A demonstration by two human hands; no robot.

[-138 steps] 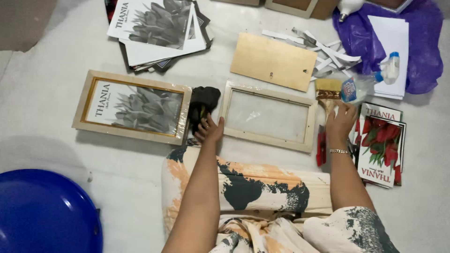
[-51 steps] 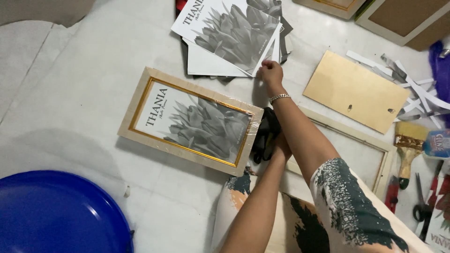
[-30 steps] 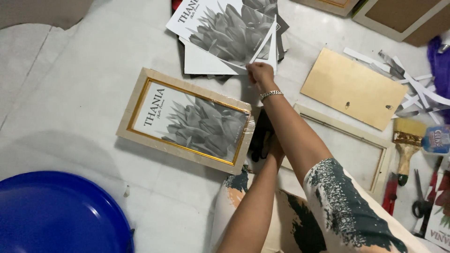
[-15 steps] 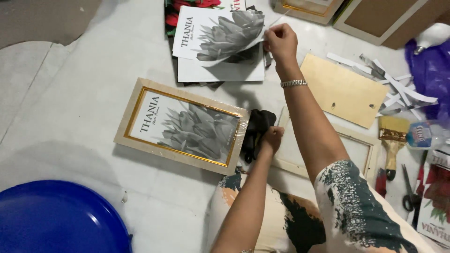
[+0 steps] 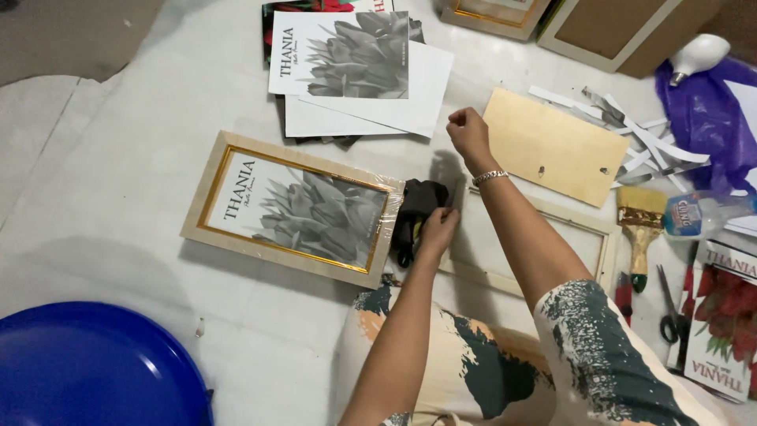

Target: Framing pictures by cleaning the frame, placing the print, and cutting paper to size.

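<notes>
the right hand has drawn back from the prints at upper centre, fist closed on nothing visible, while the left hand presses the black cloth just below it.

The person's right arm is hiding part of the empty pale wooden frame, and the picture's edge is cutting off the big round blue plastic lid.

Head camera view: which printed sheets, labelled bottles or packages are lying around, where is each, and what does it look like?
Framed print: floor left of the left hand; pale wood rectangle, gold inner edge, grey flower picture.
Loose prints: top centre stack; white sheets, grey flower.
Glue bottle: right, beside the brush; clear, lying down, coloured label.
Red flower prints: right edge; white border, red blooms.
</notes>
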